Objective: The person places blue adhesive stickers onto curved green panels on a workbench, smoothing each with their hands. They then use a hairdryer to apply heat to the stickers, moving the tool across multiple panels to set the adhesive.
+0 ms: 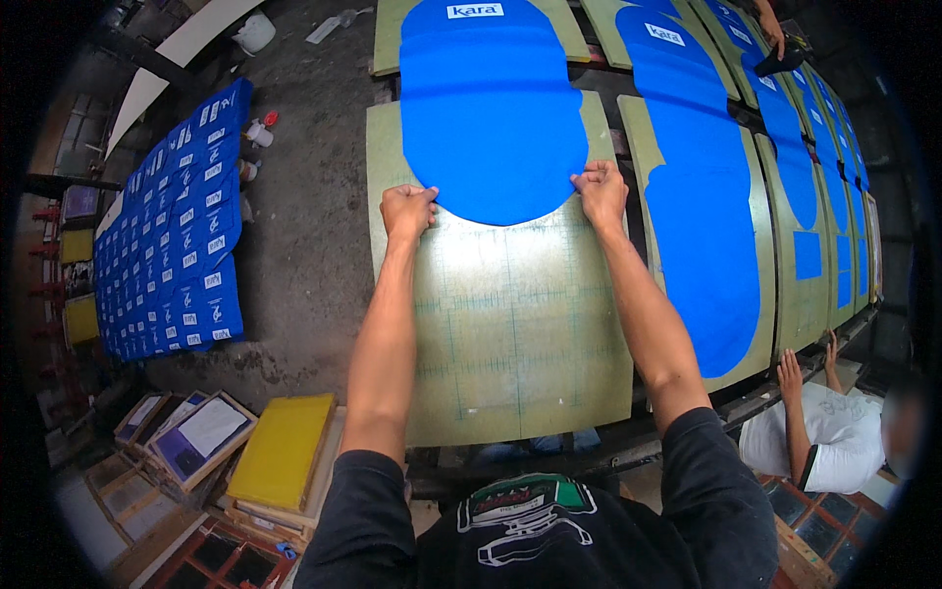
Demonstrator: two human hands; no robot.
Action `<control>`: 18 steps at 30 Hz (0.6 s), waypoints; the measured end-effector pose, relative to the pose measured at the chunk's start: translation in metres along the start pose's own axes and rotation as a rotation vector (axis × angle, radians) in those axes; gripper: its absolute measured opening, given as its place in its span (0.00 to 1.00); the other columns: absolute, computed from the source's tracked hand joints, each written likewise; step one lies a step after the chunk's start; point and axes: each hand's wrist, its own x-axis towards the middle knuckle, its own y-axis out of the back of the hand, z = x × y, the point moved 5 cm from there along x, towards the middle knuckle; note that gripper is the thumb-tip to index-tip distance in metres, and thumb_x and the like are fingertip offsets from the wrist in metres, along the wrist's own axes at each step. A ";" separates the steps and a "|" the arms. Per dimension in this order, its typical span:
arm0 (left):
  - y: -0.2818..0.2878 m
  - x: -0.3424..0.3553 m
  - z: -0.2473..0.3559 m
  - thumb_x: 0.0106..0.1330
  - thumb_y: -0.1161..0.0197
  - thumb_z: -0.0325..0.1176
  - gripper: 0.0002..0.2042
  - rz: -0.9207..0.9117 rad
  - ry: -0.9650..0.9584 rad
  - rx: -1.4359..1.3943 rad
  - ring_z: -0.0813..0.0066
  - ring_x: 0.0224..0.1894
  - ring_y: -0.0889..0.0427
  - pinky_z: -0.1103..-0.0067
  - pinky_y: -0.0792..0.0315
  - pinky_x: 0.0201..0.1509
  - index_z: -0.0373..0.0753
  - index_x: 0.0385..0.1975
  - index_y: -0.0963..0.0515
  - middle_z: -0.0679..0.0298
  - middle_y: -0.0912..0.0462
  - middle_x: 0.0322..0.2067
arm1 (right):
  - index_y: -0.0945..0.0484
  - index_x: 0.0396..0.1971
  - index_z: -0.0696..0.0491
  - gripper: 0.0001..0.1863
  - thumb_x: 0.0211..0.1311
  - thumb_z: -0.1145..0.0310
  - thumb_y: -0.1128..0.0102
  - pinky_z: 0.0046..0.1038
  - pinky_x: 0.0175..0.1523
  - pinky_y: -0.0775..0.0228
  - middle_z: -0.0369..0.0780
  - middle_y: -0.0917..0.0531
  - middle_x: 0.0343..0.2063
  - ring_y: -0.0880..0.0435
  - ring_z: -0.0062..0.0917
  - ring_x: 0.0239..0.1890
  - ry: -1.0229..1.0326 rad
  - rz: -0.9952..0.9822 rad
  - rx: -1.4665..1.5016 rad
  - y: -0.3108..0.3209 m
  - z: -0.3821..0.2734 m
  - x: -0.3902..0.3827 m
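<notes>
A long blue cut fabric piece (496, 147) with a rounded near end and a small white label at its far end lies over two greenish boards. My left hand (408, 209) pinches the left side of its rounded end. On the opposite side, my right hand (601, 191) has its thumb and fingers closed on the edge. Both arms reach forward over the near board (520, 344), whose bare surface carries faint green ruled lines. The fabric is mostly flat, with a darker band across it where the boards meet.
More boards with blue fabric pieces (702, 245) stand in a row to the right. A co-worker in a white shirt (834, 432) is at the lower right; another person's hand (772, 37) shows at the top right. Printed blue fabric (177, 236) hangs left. Framed screens (282, 452) lie lower left.
</notes>
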 end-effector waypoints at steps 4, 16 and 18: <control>-0.001 0.003 -0.008 0.58 0.32 0.27 0.09 -0.011 -0.003 -0.019 0.81 0.13 0.28 0.82 0.38 0.15 0.34 0.19 0.24 0.64 0.22 0.16 | 0.23 0.35 0.59 0.16 0.46 0.74 0.29 0.28 0.40 0.25 0.41 0.15 0.25 0.16 0.25 0.30 -0.007 -0.006 0.026 -0.002 0.005 0.000; 0.001 0.002 -0.011 0.58 0.32 0.28 0.10 0.021 -0.001 -0.007 0.81 0.13 0.28 0.82 0.37 0.16 0.34 0.18 0.24 0.64 0.22 0.15 | 0.23 0.36 0.58 0.15 0.47 0.72 0.30 0.30 0.41 0.25 0.42 0.15 0.26 0.15 0.28 0.31 0.019 0.027 -0.009 0.002 0.001 -0.007; 0.001 -0.001 -0.009 0.57 0.32 0.28 0.09 0.024 -0.013 -0.015 0.81 0.13 0.28 0.82 0.37 0.16 0.34 0.19 0.24 0.64 0.22 0.15 | 0.23 0.36 0.59 0.15 0.48 0.72 0.30 0.30 0.41 0.25 0.42 0.15 0.27 0.15 0.28 0.31 0.015 0.033 0.003 0.002 0.003 -0.007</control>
